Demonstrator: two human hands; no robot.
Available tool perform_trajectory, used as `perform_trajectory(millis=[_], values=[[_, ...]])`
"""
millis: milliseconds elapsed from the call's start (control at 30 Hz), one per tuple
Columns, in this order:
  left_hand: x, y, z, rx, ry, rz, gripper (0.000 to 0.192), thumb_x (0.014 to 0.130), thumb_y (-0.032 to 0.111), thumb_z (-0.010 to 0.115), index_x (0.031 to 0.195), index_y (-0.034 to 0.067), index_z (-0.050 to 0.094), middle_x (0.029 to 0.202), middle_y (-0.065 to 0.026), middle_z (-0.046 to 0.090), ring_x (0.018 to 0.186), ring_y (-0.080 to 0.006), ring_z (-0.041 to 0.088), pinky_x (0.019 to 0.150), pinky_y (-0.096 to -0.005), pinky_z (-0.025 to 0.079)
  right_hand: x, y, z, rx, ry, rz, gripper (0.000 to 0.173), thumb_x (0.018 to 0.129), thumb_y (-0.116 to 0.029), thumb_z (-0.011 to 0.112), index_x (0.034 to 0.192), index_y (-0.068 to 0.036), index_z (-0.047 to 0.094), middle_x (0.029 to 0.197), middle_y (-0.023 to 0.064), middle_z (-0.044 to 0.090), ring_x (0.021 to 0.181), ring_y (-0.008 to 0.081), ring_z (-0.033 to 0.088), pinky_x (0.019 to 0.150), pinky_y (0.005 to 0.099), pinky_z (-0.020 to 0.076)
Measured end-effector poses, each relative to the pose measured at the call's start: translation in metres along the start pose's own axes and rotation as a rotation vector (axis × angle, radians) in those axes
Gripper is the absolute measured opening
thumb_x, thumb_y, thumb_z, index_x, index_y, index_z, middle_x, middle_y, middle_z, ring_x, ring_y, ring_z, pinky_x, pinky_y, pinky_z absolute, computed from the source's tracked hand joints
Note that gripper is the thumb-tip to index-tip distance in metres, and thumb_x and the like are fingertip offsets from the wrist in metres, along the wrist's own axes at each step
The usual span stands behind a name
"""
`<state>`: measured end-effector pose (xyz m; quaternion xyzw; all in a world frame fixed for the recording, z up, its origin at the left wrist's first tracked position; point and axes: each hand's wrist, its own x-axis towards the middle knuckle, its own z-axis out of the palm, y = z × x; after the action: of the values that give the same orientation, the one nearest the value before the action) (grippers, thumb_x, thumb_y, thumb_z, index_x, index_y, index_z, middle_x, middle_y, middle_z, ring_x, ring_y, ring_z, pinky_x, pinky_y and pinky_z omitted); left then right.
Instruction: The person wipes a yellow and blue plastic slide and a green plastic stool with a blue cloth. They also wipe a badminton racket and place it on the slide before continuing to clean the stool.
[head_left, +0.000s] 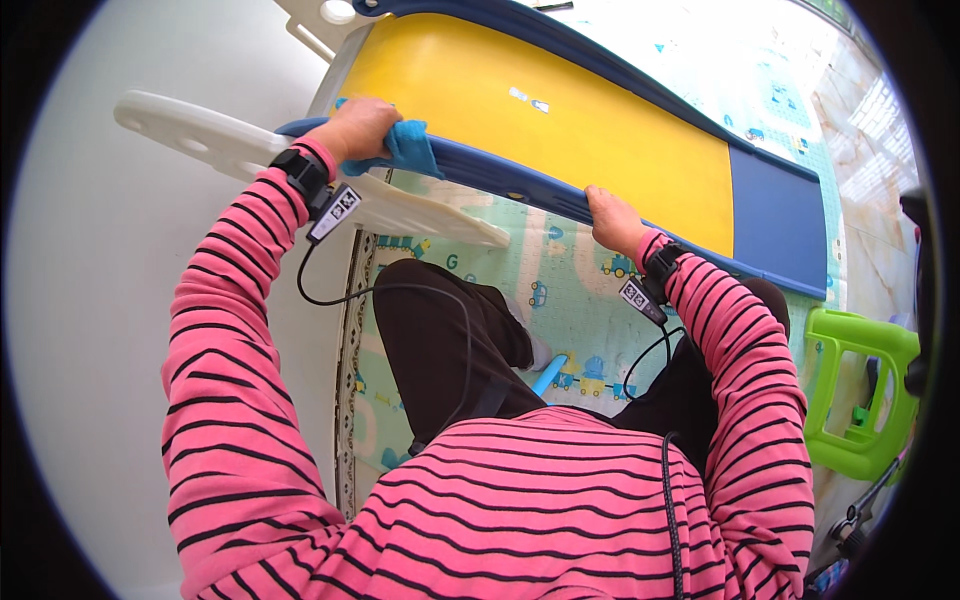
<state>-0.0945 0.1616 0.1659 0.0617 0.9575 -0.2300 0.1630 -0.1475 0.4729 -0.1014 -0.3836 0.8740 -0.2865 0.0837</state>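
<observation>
A child's plastic slide (570, 127) stretches in front of me, with a yellow chute and blue side rails. Near its upper end, my left hand (358, 129) presses a blue cloth (412, 146) over the near blue rail (487, 169). The cloth drapes down the rail's outer face, and part of it is hidden under my fingers. Farther down the same rail, my right hand (613, 219) grips the edge, thumb side up. White plastic side panels (202, 139) stick out at the upper end, beside and below my left hand.
A patterned foam play mat (555, 315) lies under the slide and my legs. The white wall (97, 315) runs along the left. On the right stands a green plastic stool (855, 450). Cables hang from the devices strapped to both wrists.
</observation>
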Motion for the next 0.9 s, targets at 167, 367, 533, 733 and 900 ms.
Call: perform_trajectory(millis=[167,367,533,733,900], values=[[0.025,0.045,0.013,0.063,0.013,0.093,0.028,0.063,0.021,0.078,0.085,0.010,0.067,0.089,-0.0112,0.066,0.088,-0.0319,0.062,0.078,-0.0418,0.050,0.000,-0.001,-0.003,0.002,-0.015,-0.008,0.025,0.075,0.002,0.049,0.100,0.000,0.048,0.097,0.0220,0.059,0.093,0.0386,0.059,0.079,0.0444,0.0481],[0.049,0.094,0.024,0.128,0.016,0.132,0.026,0.064,0.022,0.077,0.084,0.009,0.068,0.087,-0.0128,0.067,0.087,-0.0304,0.064,0.078,-0.0388,0.050,0.000,-0.002,-0.004,-0.020,-0.037,0.006,0.027,0.075,0.002,0.050,0.101,0.002,0.049,0.098,0.0222,0.060,0.093,0.0375,0.060,0.079,0.0436,0.0488],[0.060,0.116,0.034,0.130,0.089,0.181,0.022,0.063,0.022,0.077,0.079,0.009,0.069,0.083,-0.0126,0.068,0.082,-0.0309,0.065,0.075,-0.0380,0.050,0.000,0.000,-0.002,-0.022,-0.024,0.006,0.026,0.075,0.001,0.051,0.101,0.001,0.051,0.098,0.0215,0.061,0.093,0.0373,0.060,0.079,0.0439,0.0491],[0.089,0.165,0.060,0.062,0.184,0.247,0.009,0.069,0.008,0.063,0.075,0.007,0.069,0.082,-0.0134,0.068,0.081,-0.0283,0.066,0.072,-0.0368,0.048,0.006,-0.003,-0.003,0.063,-0.050,0.054,0.014,0.074,-0.004,0.059,0.086,-0.003,0.066,0.091,0.0210,0.065,0.088,0.0372,0.064,0.074,0.0427,0.0518],[0.124,0.217,0.069,0.051,0.118,0.273,0.012,0.067,0.012,0.067,0.077,0.007,0.070,0.083,-0.0137,0.068,0.081,-0.0288,0.067,0.073,-0.0374,0.052,0.004,0.002,-0.005,-0.031,-0.064,0.022,0.025,0.072,-0.010,0.059,0.094,0.000,0.062,0.098,0.0188,0.065,0.094,0.0328,0.063,0.079,0.0404,0.0510]])
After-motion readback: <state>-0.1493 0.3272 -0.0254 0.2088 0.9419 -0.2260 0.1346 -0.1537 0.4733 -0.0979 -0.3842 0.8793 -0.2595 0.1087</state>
